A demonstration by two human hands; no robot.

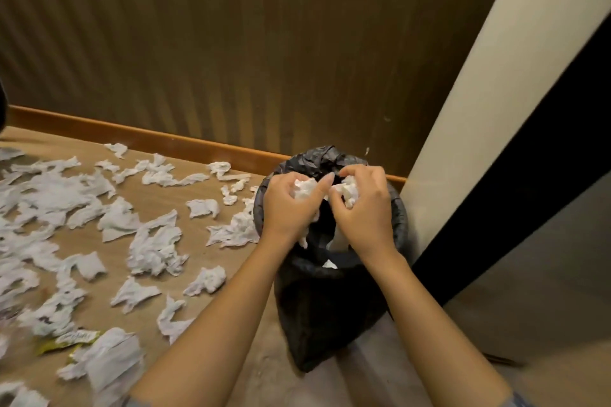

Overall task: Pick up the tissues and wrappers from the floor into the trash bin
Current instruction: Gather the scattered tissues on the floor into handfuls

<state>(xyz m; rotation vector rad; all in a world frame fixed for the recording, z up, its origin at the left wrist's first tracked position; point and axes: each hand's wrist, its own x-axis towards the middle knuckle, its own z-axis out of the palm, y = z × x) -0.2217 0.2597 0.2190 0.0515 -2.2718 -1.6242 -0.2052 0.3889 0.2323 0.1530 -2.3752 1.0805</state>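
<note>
A trash bin lined with a black bag (314,304) stands on the floor at centre right. Both my hands hover over its mouth. My left hand (287,205) grips a crumpled white tissue wad (305,188). My right hand (365,211) grips another white tissue wad (347,192). A bit of white tissue (329,264) shows inside the bin. Several torn white tissues (155,248) lie scattered across the brown floor to the left. A yellow-green wrapper (67,340) lies among them at lower left.
A ribbed brown wall (231,43) with an orange-brown skirting board (148,137) runs behind the floor. A cream pillar (489,89) and a dark panel (515,195) rise just right of the bin. Grey floor lies at lower right.
</note>
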